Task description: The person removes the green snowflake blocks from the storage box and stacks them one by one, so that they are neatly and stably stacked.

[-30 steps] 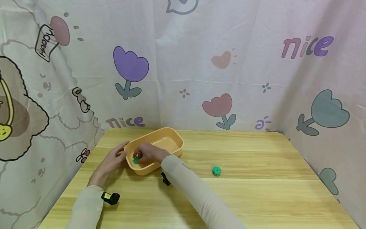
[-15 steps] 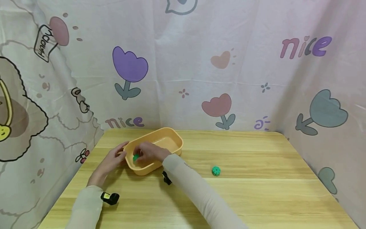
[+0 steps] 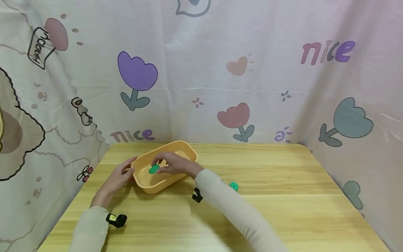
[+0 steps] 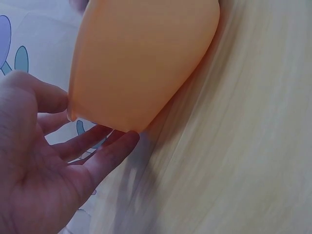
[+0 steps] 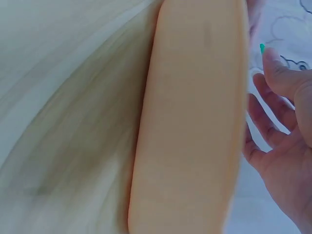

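A yellow-orange plastic basin (image 3: 176,181) stands at a slant on the wooden table. At its left end is my left hand (image 3: 117,178), whose extended fingers touch the outer wall while the thumb lies near the rim; the left wrist view shows these fingers (image 4: 112,153) against the wall's lower edge. Over the basin's inside, my right hand (image 3: 171,163) pinches a green notched disc (image 3: 154,169) between thumb and finger. In the right wrist view only a sliver of the green disc (image 5: 262,48) shows past the thumb.
A second green notched disc (image 3: 234,186) lies on the table (image 3: 283,206), partly behind the right sleeve (image 3: 233,206). A printed cloth (image 3: 195,70) hangs behind and at both sides. Black wrist cameras sit on both forearms.
My right hand has risen and shifted right inside the basin, and the green disc has moved with it. My left hand stays at the basin's end. The head view has swung slightly right.
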`<state>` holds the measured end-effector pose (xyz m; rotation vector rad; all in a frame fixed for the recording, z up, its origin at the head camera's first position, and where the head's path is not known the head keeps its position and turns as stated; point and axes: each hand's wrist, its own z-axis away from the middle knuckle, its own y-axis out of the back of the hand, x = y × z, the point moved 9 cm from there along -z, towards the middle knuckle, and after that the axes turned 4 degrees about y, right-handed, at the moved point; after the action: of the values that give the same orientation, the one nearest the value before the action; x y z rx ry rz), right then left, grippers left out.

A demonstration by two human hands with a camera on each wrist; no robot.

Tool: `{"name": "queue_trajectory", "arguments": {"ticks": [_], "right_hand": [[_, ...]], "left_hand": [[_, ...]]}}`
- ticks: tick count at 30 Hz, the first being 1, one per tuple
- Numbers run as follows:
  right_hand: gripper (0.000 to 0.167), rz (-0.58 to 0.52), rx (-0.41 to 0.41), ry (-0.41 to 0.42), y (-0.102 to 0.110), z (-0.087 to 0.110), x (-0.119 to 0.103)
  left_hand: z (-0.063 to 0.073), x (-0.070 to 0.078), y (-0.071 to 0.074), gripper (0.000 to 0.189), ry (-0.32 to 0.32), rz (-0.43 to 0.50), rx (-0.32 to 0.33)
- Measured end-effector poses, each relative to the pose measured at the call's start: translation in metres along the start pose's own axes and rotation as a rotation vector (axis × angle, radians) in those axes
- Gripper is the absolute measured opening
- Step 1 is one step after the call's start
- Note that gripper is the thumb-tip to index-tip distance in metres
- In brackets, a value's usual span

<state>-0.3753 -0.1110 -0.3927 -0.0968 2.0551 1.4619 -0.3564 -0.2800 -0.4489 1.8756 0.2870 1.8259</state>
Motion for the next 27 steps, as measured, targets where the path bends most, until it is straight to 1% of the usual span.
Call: {"name": "queue_trajectory", "arguments": {"ticks": [2,6,12,15,20,27], "right_hand": [[0.029,0.0,0.017,0.011,0.008,0.012,-0.003],[0.028,-0.013,0.048,0.007,0.021,0.036,-0.005],[0.027,-0.054,0.079,-0.039,0.04,0.072,-0.003],[0.026,-0.07,0.1,-0.058,0.047,0.09,0.001],[0.025,-0.066,0.142,-0.087,0.055,0.121,0.011],[0.026,-0.083,0.196,-0.172,0.067,0.165,0.028]], "left_hand": [[0.0,-0.001,0.0,0.058,0.001,0.004,0.004],[0.0,-0.002,0.001,0.058,-0.003,0.0,0.002],[-0.002,-0.002,0.003,0.057,-0.01,-0.023,0.008],[-0.003,-0.001,0.003,0.057,-0.011,-0.031,0.006],[-0.002,-0.002,0.002,0.058,0.009,-0.016,-0.002],[-0.001,0.0,0.002,0.059,0.01,0.0,-0.008]]}}
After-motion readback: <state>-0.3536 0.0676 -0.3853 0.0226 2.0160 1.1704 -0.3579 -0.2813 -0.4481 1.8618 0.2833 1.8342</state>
